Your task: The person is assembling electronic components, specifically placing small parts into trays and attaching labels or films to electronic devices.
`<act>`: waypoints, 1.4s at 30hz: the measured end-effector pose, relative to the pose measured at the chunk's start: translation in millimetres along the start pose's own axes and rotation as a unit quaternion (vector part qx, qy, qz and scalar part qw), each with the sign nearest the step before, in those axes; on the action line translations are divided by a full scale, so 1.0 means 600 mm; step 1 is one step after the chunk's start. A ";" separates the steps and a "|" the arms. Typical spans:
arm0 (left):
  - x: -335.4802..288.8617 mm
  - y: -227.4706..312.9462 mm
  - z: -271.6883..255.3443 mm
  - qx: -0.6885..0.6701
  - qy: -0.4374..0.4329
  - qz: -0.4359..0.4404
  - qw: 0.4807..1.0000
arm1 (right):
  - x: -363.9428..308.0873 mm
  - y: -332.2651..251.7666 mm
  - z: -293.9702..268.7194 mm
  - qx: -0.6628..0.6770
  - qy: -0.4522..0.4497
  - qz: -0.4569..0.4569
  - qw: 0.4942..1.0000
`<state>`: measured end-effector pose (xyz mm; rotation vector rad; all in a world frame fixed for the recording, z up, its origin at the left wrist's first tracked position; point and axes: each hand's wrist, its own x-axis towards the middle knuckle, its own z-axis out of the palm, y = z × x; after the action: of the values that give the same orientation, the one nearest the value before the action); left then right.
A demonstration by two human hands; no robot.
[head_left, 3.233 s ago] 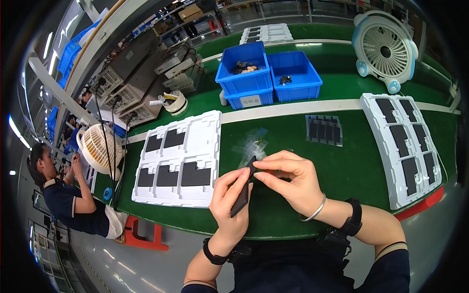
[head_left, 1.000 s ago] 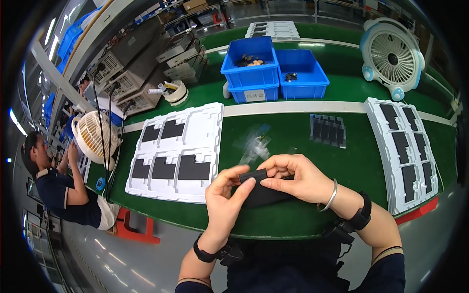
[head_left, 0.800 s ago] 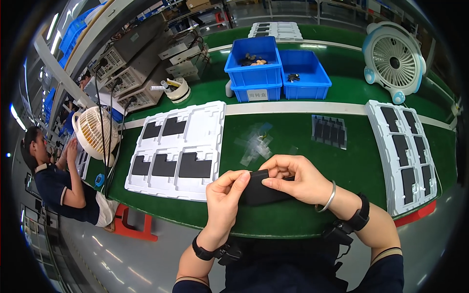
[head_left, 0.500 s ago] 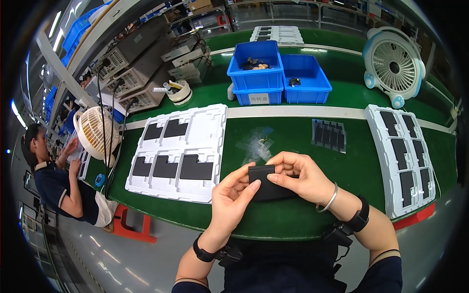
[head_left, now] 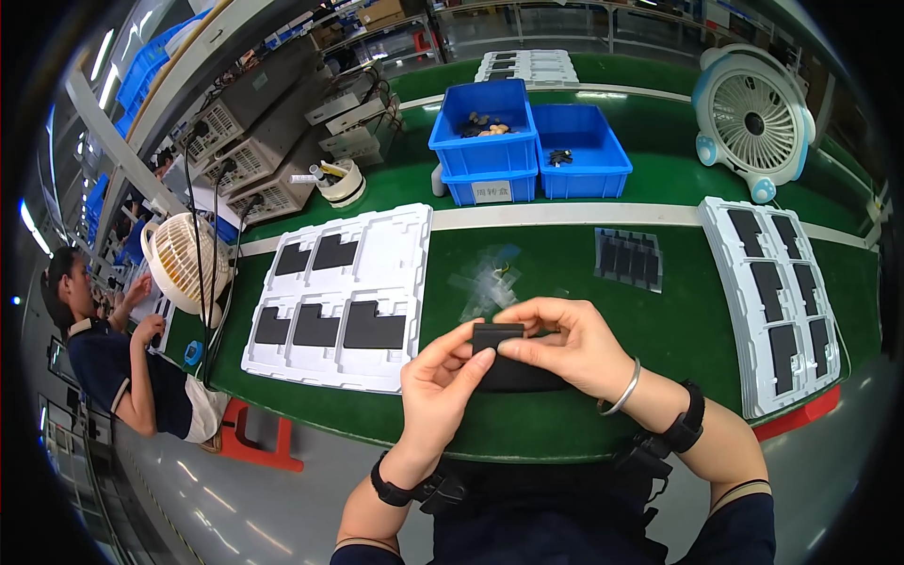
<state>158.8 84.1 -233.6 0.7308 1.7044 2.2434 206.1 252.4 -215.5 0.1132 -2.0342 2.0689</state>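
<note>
Head view: left fingers [head_left: 476, 366] and right fingers [head_left: 529, 353] pinch the black piece [head_left: 498, 335], crosswise now, steeply slanted earlier.

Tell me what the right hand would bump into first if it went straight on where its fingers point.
Beyond the black piece it holds, the right hand would likely meet the left hand, which faces it from the left; depth is unclear.

Fan [head_left: 754, 123], wht/blue, upright, upper R. Cream fan [head_left: 181, 262], L side; blue gadget [head_left: 193, 353] just below. Pen tub [head_left: 344, 191] nr stacked grey instrs [head_left: 247, 151]. Co-worker [head_left: 139, 372] far L, red stool [head_left: 268, 441] alongside.
</note>
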 end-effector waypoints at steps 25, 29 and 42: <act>0.212 0.077 -0.218 0.266 0.120 -0.189 0.938 | 0.000 0.033 -0.011 0.104 -0.075 0.121 0.984; 0.265 0.035 -0.270 0.314 0.161 -0.206 0.913 | 0.007 0.043 -0.009 0.110 -0.115 0.147 0.976; 0.237 0.024 -0.199 0.653 -0.231 -0.101 0.714 | 0.004 0.038 -0.034 0.054 -0.152 0.152 0.975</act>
<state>-22.0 46.9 -208.3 1.0786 2.6530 0.2849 201.0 272.6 -238.0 0.1552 -2.2299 2.4840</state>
